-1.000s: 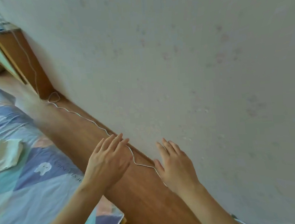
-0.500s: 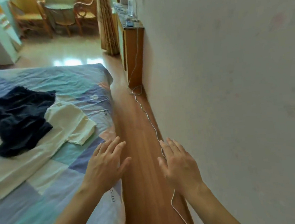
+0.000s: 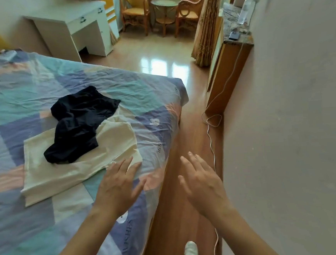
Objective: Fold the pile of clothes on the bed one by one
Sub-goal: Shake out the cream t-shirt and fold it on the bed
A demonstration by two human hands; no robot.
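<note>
**Entry: two bare hands, clothes pile ahead and to the left**

Left hand (image 3: 118, 188): fingers (image 3: 126, 166) straight and spread, holding nothing. We place it over the near edge of the bed (image 3: 20, 229); whether it touches the cover we cannot tell.

Right hand (image 3: 202, 183): fingers likewise straight and empty, out past the bed's side, above the floor (image 3: 178, 217) strip between bed and wall.

Cream garment (image 3: 76, 168): just beyond the left fingertips, its near corner almost at them. It lies flat, its long axis running leftward and away from the fingers.

Dark garment (image 3: 80, 122): crumpled on top of the cream one, further beyond and left of the fingers, well apart from either hand.

Judgement: the whole pile lies up and left of both hands; our left hand is clearly the nearer. The dark piece, being uppermost, looks the first to take, and nothing appears folded yet.
</note>
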